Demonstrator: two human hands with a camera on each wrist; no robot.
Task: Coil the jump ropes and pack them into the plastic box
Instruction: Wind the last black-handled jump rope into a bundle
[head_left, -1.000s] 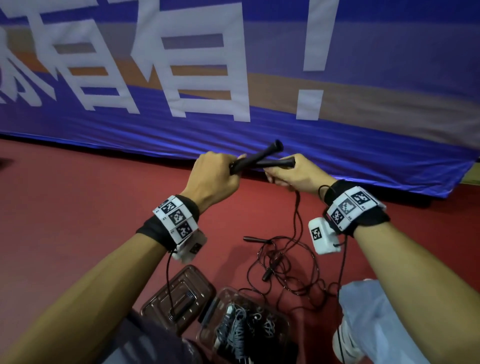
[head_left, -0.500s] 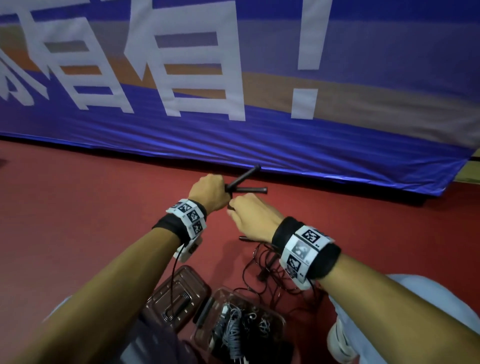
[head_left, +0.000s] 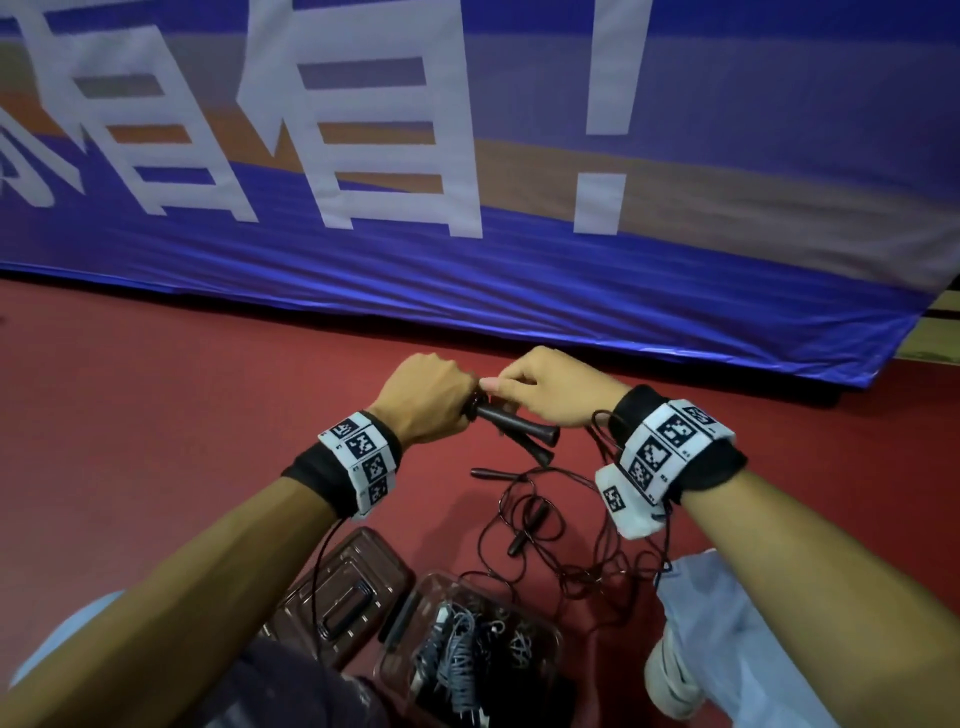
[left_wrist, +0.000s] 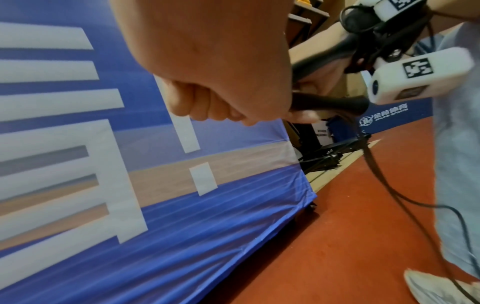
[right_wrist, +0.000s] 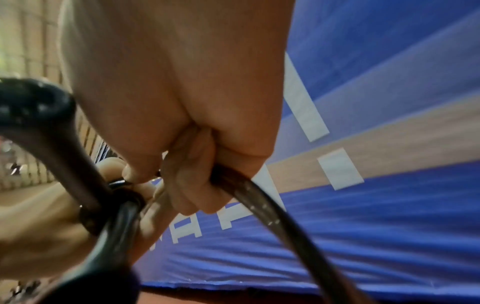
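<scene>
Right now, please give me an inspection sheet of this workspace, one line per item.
Surface: red floor.
Job's things: two black handles held together; plastic box open, coiled ropes inside; lid beside it.
Clutter: loose jump rope tangled on the floor.
Grippers: left hand grips the handles; right hand pinches the cord, fingers curled round it.
Cables: thin wire under the left wrist.
Surroundings: blue banner, white lettering.

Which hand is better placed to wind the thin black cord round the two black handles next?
Right. The right hand already grips the thin black cord, while the left hand grips the two black handles, so it should probably just steady them.
</scene>
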